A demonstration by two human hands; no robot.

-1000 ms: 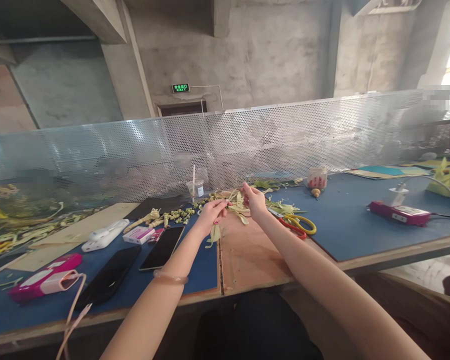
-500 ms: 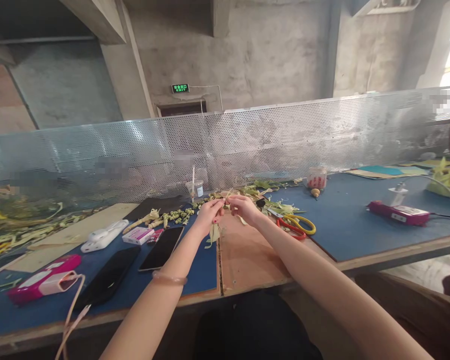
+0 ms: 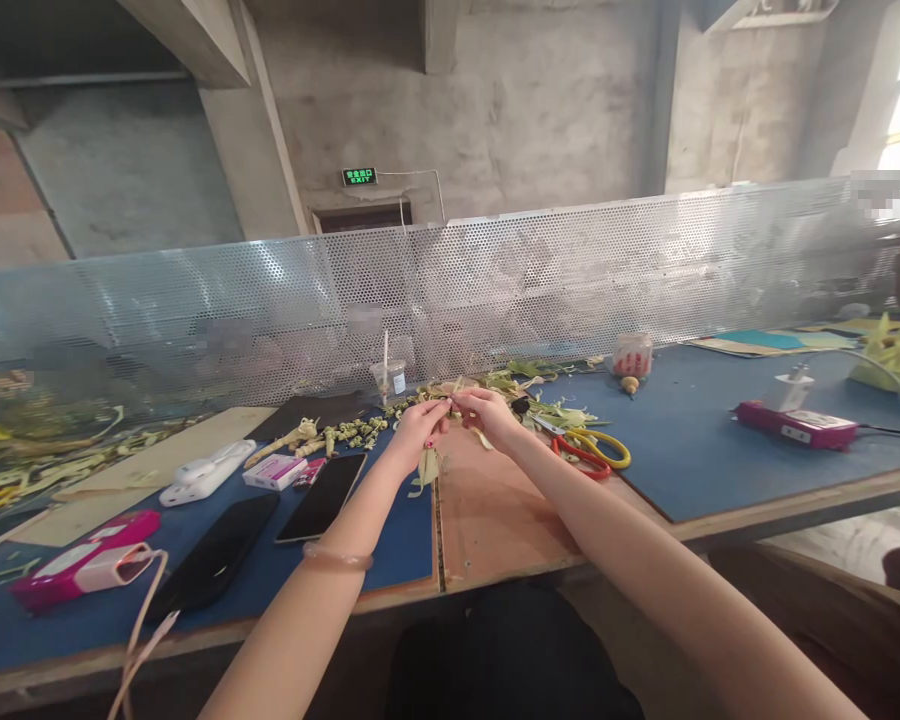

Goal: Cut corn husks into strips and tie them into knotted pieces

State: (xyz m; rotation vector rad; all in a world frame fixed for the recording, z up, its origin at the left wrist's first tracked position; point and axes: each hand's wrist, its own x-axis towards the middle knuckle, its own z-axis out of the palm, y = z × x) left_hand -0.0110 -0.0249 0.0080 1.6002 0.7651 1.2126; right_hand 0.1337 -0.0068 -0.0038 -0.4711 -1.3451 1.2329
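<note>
My left hand (image 3: 418,432) and my right hand (image 3: 487,415) meet fingertip to fingertip over the tan board (image 3: 495,520) at the table's middle. Both are closed in a pinch around a small pale strip of plant material (image 3: 457,386) that pokes up between them; its exact kind is too small to tell. A pale dried husk-like leaf (image 3: 425,470) hangs below my left hand. Beyond the fingers lies a heap of green and yellowish plant pieces (image 3: 555,400). Scissors with red and yellow handles (image 3: 592,450) rest right of my right hand.
Two black phones (image 3: 217,555), a white power strip (image 3: 208,472), a small pink-white box (image 3: 275,471) and magenta sockets (image 3: 90,560) lie on the left. A plastic cup with a straw (image 3: 388,380) and a jar (image 3: 632,357) stand near the perforated metal screen (image 3: 570,280). Another magenta socket (image 3: 795,425) sits right.
My hands stay pinched together in nearly the same place, with only slight finger movement. The view has shifted very slightly.
</note>
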